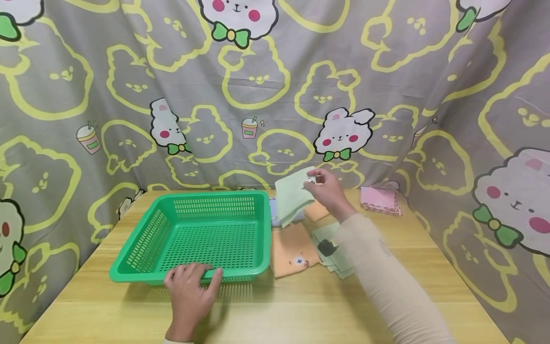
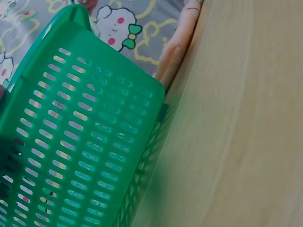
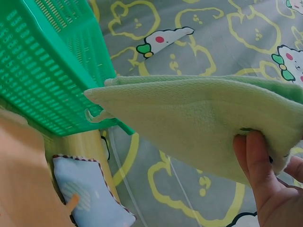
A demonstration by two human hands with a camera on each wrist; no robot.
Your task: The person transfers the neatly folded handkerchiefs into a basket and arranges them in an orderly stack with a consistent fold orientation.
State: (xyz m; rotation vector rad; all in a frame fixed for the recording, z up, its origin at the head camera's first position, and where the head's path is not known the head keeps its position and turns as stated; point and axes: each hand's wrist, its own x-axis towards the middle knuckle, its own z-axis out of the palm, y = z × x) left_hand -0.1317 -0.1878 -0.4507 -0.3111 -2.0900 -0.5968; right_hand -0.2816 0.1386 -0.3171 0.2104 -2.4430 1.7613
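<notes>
Green towel, folded: located at about 2 o'clock from the centre of the green basket, raised above the worktop. Clock positions apply to the head view.

Right hand: fingers pinch the towel at one end only. Left hand: fingers are curled over the basket's near rim at 6 o'clock, gripping it.

Possible faults and causes:

1. Unfolding. The far end is unsupported, and the layers part slightly in the right wrist view; a loose pinch would probably let the fold come undone.

2. Snagging. A small loop hangs at the far corner. If the towel crosses low, the loop could catch on the basket's rim or slots. Present contact between towel and basket cannot be confirmed.

3. Disturbed neighbours. An orange towel lies at 3 o'clock, just beside the basket, with a stack of pale green towels beyond it. The right sleeve overlaps that stack; lowering the forearm could drag its layers askew.

4. Basket shift. The basket appears light. If the left hand releases, a snagged towel could pull it across the worktop.
</notes>
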